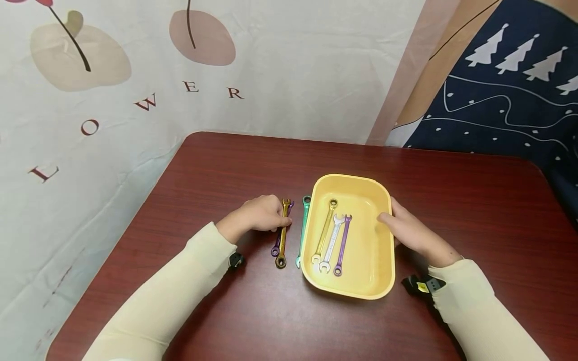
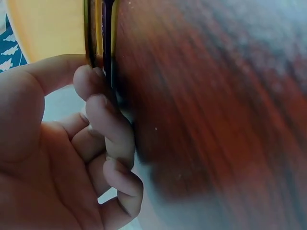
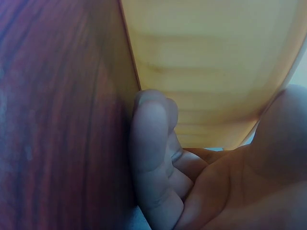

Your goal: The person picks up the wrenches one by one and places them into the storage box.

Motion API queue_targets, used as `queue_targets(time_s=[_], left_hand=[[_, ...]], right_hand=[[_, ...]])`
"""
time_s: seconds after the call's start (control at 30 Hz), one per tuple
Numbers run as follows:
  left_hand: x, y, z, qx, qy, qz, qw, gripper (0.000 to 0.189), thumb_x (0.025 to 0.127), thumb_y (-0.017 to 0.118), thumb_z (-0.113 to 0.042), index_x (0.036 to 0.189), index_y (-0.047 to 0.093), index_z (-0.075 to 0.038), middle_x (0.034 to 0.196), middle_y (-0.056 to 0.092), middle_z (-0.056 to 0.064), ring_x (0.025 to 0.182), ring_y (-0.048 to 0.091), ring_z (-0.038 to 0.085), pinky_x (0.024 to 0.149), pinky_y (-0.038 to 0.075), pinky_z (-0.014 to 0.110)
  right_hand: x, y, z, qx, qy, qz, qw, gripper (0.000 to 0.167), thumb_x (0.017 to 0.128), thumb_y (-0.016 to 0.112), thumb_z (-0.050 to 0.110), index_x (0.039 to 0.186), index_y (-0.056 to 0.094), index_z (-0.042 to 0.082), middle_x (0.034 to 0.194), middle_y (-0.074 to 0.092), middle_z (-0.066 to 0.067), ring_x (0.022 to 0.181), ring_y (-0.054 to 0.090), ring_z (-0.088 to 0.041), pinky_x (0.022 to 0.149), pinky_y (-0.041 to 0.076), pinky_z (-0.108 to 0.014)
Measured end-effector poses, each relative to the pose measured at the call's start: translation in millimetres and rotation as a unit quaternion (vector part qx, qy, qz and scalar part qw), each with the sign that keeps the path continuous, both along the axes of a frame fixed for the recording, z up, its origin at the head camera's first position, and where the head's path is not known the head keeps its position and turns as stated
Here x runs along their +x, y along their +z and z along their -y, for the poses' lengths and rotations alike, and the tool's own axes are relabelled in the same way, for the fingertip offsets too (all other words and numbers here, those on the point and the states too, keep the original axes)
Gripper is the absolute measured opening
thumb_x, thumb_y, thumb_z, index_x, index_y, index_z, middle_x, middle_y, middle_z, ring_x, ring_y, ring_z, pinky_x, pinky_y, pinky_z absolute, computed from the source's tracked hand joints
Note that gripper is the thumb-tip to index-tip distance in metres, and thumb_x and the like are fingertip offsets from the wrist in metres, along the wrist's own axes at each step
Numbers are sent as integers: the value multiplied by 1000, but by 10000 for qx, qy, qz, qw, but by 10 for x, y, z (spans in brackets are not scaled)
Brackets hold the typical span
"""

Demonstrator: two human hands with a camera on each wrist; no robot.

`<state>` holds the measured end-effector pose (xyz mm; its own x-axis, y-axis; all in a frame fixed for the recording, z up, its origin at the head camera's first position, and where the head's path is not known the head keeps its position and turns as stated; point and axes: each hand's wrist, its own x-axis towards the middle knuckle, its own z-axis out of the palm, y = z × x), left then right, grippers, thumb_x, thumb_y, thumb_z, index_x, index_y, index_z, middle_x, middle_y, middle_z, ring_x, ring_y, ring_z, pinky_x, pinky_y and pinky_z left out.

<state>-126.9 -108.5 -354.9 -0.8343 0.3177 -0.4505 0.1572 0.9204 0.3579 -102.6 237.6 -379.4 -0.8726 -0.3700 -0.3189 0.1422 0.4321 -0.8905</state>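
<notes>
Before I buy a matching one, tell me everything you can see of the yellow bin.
The yellow bin is an open-topped, rounded rectangle with a thin rim, apparently smooth plastic. It stands on the reddish-brown table, long sides running away from the person. A gold wrench, silver wrench and purple wrench lie inside. The person's right hand holds its right side, thumb over the rim. Its underside is hidden.

Yellow bin (image 1: 370, 245), rounded, open upward, gripped at its right side by right hand (image 1: 412, 230); inside, toward the left, gold wrench (image 1: 324, 231), silver wrench (image 1: 331, 243) and purple wrench (image 1: 343, 244), roughly parallel; just outside, green wrench (image 1: 304, 225), partly hidden by the rim; farther left, brassy wrench (image 1: 283, 240), pinched in left hand (image 1: 264, 213), overlapping dark purple wrench (image 1: 276, 249).
</notes>
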Motion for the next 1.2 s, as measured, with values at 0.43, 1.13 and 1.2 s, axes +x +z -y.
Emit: queue_targets(time_s=[0.43,1.13,1.2], left_hand=[[18,34,4,172,60,-12,9998,37,93,64,-37,61,64,-18,59,67,-2,58,60,13,60,45,31],[34,256,-17,446,-236,-322,9982,48,97,61,-32,56,43,-19,50,40,-6,49,40,10,50,32,26],[47,298,-18,641,-243,-293,9972,46,98,62,-30,57,44,-18,51,43,-5,49,41,11,50,32,25]], right_hand=[[22,38,12,-107,38,-7,9999,64,101,37,13,158,7,11,95,69,-23,72,74,-28,58,59,-46],[13,32,9,-115,53,30,9999,65,101,37,14,158,6,11,95,70,-22,73,74,-27,59,59,-46],[14,32,8,-120,51,38,9999,65,101,37,14,158,6,11,95,70,-22,73,74,-27,59,59,-45]])
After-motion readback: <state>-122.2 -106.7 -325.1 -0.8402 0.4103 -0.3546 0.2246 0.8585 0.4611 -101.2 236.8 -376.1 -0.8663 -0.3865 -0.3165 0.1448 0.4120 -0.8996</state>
